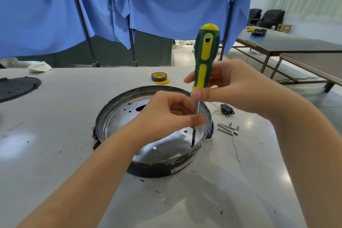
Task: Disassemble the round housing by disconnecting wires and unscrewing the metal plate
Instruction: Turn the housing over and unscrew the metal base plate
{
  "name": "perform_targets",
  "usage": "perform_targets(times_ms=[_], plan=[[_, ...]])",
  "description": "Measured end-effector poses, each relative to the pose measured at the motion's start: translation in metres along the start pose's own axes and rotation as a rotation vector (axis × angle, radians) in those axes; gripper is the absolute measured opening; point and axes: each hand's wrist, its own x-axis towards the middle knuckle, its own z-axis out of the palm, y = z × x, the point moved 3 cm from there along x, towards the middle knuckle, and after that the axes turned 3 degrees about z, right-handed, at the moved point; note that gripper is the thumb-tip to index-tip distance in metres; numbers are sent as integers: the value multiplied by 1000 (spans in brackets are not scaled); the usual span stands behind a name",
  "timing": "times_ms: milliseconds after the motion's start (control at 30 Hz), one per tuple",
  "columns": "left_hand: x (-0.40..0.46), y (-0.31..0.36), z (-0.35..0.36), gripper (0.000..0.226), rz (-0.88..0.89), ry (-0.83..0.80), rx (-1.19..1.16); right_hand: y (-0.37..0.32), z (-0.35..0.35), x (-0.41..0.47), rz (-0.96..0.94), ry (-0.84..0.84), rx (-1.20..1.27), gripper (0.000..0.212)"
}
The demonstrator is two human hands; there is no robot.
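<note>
The round housing [118, 105], black outside with a shiny metal plate [118, 126] inside, sits in the middle of the table. A green and yellow screwdriver [205, 55] stands upright, its tip set on a screw [192, 145] at the plate's near right. My right hand [231, 87] grips the lower handle between thumb and fingers. My left hand [172, 113] pinches the steel shaft just below the handle. A black plug socket with thin wires [227, 109] lies outside the housing at the right.
Several loose long screws and small spacers [227, 128] lie on the table right of the housing. A roll of black tape [159, 77] stands behind it. A black perforated round cover [16, 88] lies at the far left. Blue cloth hangs beyond the table.
</note>
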Motion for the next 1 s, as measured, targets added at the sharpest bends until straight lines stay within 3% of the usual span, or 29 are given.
perform_targets(times_ms=[233,433,600,733,800,1000], plan=[[-2,0,2,17,-30,-78,-25,2,-4,-3,-6,-71,228,41],[-1,1,1,10,15,-4,2,2,-2,-3,30,-131,137,58],[0,0,1,23,31,43,58,1,2,1,22,-61,10,42],[-1,-1,1,18,-5,4,55,3,2,1,30,-48,-6,41],[-2,-1,2,8,-23,-36,46,4,0,1,18,-43,52,40],[-3,-1,4,13,-66,-104,36,6,-2,-1,24,-86,222,50]])
